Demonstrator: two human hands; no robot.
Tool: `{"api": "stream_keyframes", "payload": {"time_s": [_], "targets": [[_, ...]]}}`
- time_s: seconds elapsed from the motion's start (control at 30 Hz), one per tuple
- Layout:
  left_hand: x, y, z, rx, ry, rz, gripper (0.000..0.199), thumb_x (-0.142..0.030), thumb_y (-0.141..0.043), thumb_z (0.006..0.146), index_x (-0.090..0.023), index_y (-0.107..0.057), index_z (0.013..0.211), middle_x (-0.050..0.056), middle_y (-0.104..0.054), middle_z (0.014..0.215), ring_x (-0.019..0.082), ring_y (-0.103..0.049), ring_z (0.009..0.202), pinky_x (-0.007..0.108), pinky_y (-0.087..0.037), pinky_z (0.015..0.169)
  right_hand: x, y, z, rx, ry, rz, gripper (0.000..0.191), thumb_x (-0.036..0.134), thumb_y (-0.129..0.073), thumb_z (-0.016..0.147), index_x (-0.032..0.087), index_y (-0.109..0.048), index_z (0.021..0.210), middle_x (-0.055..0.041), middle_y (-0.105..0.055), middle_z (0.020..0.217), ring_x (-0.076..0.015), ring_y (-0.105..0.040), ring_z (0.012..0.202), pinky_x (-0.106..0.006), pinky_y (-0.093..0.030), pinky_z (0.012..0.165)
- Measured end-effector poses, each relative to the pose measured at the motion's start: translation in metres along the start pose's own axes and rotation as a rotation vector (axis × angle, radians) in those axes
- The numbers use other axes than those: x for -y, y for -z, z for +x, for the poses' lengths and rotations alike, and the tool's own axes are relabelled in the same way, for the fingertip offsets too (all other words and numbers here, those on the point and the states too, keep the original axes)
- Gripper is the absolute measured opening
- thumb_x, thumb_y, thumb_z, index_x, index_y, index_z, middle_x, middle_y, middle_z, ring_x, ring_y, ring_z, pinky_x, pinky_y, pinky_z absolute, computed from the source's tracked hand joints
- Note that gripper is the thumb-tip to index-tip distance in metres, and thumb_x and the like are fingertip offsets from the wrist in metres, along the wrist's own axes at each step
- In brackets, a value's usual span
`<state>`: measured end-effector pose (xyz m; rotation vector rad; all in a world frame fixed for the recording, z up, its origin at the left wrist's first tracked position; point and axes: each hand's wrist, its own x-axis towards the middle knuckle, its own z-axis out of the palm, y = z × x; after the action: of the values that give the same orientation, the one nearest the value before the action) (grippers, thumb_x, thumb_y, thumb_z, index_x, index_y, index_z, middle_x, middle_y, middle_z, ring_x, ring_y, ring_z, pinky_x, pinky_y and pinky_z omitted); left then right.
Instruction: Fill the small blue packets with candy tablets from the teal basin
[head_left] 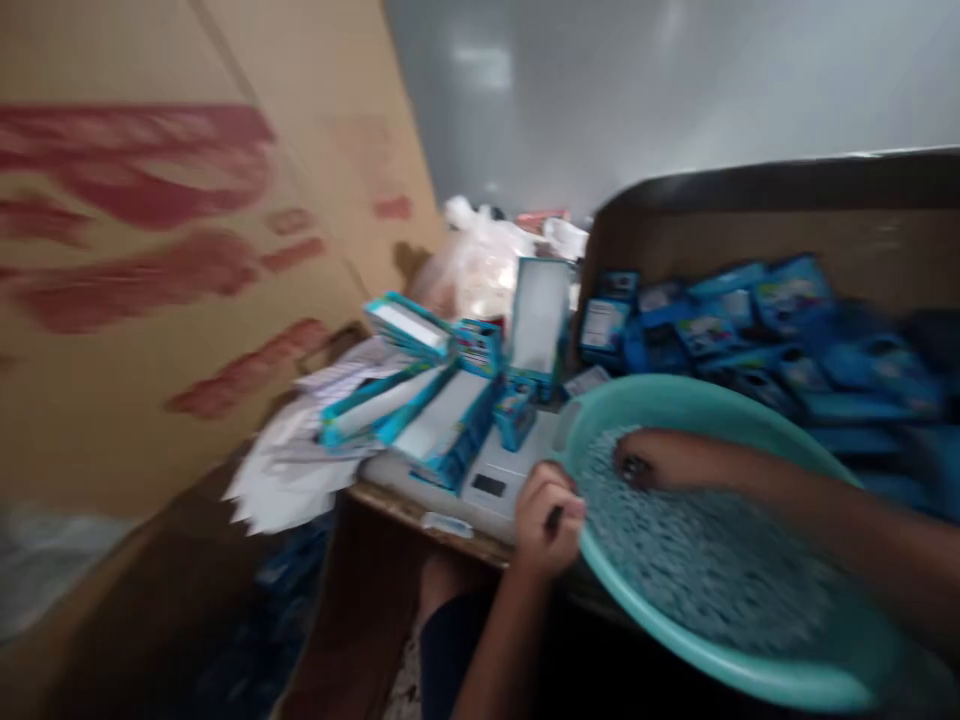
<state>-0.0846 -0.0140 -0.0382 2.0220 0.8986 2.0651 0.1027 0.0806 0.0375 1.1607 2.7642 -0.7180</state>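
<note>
My left hand (549, 518) is closed around a small dark item at the left rim of a large turquoise basin (720, 660). Many small pale and dark pieces (697, 560) fill the bottom of the basin. Inside it, my right hand (641, 462) reaches down among the pieces, with something dark at its fingers; motion blur hides the detail. Left of the basin, a grey device with a small dark display (489, 485) lies on the table. Several open blue boxes with white insides (442, 425) stand beside it, and a small blue box (515, 412) is upright near the device.
A big carton (757, 235) behind the basin holds many blue boxes. Loose white papers (289, 480) lie at the table's left. Plastic bags (484, 260) sit at the back, and a tall cardboard box with red print (345, 130) rises on the left.
</note>
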Motion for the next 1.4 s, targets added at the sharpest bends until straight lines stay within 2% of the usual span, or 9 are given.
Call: {"api": "stream_keyframes", "payload": {"time_s": [0.1,0.2,0.33,0.5,0.63,0.8,1.0,1.17,1.4], "targets": [[0.010,0.001,0.006,0.039,0.026,-0.094,0.023,-0.023,-0.061,0.100,-0.020,-0.059,0.077,-0.001,-0.058,0.074,0.016,-0.063,0.072,0.030,-0.057,0.066,-0.020,0.010,-0.022,0.030,-0.079,0.062,0.014,0.007,-0.069,0.093,0.017,-0.079,0.097,-0.0040,-0.081,0.102,-0.0198,-0.073,0.095,-0.027,-0.051,0.082],[0.013,0.000,0.005,0.064,0.017,-0.053,0.025,-0.019,-0.058,0.100,-0.019,-0.059,0.076,0.000,-0.059,0.073,0.016,-0.064,0.072,0.032,-0.059,0.071,-0.027,0.025,-0.020,-0.054,-0.129,0.091,0.017,0.011,-0.064,0.097,0.016,-0.079,0.103,-0.0039,-0.080,0.109,-0.0201,-0.071,0.101,-0.026,-0.047,0.083],[0.012,0.000,0.006,0.062,-0.012,-0.008,0.026,-0.021,-0.060,0.100,-0.019,-0.057,0.074,-0.001,-0.059,0.071,0.017,-0.063,0.069,0.036,-0.060,0.074,-0.028,0.031,-0.017,-0.136,-0.155,0.122,0.015,0.016,-0.063,0.101,0.014,-0.077,0.105,-0.0048,-0.079,0.108,-0.0197,-0.068,0.095,-0.025,-0.041,0.075],[0.015,-0.002,0.007,0.051,-0.031,-0.036,0.025,-0.019,-0.061,0.099,-0.019,-0.058,0.074,-0.001,-0.059,0.072,0.017,-0.063,0.070,0.036,-0.058,0.077,-0.027,0.021,-0.016,-0.080,-0.150,0.146,0.016,0.018,-0.064,0.102,0.015,-0.078,0.108,-0.0050,-0.079,0.107,-0.0180,-0.066,0.090,-0.025,-0.039,0.072],[0.010,-0.003,0.007,0.063,-0.016,-0.028,0.023,-0.019,-0.060,0.099,-0.019,-0.058,0.076,-0.001,-0.059,0.074,0.016,-0.063,0.072,0.037,-0.059,0.079,-0.024,0.010,-0.014,-0.032,-0.115,0.119,0.017,0.018,-0.065,0.100,0.012,-0.078,0.109,-0.0085,-0.079,0.108,-0.0211,-0.067,0.093,-0.027,-0.040,0.075],[0.002,-0.004,0.006,0.043,-0.028,-0.022,0.026,-0.028,-0.059,0.101,-0.020,-0.055,0.077,-0.001,-0.059,0.074,0.016,-0.064,0.071,0.038,-0.060,0.079,-0.026,0.001,-0.015,0.003,-0.107,0.085,0.017,0.019,-0.063,0.100,0.015,-0.079,0.107,-0.0090,-0.080,0.103,-0.0227,-0.068,0.088,-0.030,-0.042,0.074],[0.003,-0.006,-0.004,-0.016,-0.069,-0.030,0.031,-0.038,-0.059,0.103,-0.021,-0.059,0.077,0.000,-0.061,0.076,0.018,-0.068,0.075,0.042,-0.062,0.084,-0.021,-0.002,-0.017,0.124,-0.112,0.089,0.025,0.012,-0.063,0.097,0.017,-0.079,0.117,-0.0118,-0.078,0.123,-0.0274,-0.071,0.111,-0.033,-0.050,0.093],[0.002,-0.008,-0.008,-0.073,-0.078,-0.016,0.032,-0.037,-0.059,0.103,-0.021,-0.060,0.076,-0.001,-0.063,0.075,0.017,-0.070,0.073,0.042,-0.063,0.084,-0.020,-0.008,-0.018,0.201,-0.099,0.093,0.037,0.013,-0.075,0.089,0.018,-0.075,0.126,-0.0130,-0.073,0.133,-0.0311,-0.068,0.121,-0.038,-0.050,0.103],[-0.001,-0.009,-0.011,-0.082,-0.048,0.024,0.035,-0.039,-0.057,0.104,-0.021,-0.058,0.074,0.000,-0.062,0.073,0.018,-0.070,0.071,0.041,-0.063,0.083,-0.023,-0.013,-0.019,0.212,-0.141,0.099,0.039,0.015,-0.084,0.080,0.021,-0.075,0.117,-0.0089,-0.077,0.113,-0.0282,-0.071,0.103,-0.034,-0.050,0.083]]}}
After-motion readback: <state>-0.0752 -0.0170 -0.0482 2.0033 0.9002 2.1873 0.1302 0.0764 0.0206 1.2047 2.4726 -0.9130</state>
